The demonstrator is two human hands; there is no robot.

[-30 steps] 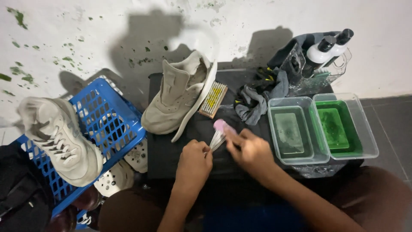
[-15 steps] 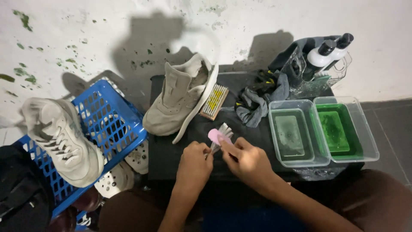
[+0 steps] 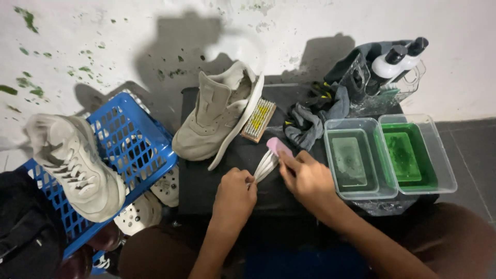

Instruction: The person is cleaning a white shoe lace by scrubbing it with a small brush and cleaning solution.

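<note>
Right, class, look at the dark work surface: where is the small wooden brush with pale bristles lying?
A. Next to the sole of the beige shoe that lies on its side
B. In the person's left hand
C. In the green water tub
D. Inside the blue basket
A: the wooden brush lies on the dark surface against the sole edge of the beige shoe, away from both hands and outside the basket and tubs.

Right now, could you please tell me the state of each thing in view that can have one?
Left hand: closed on the white laces.
Right hand: pressing a pink brush onto the laces.
Beige shoe on the table: unlaced, tipped on its side.
Laced shoe: resting on the blue basket.
Two clear tubs: lidless, holding greenish liquid.
Bottles: capped, upright.
</note>
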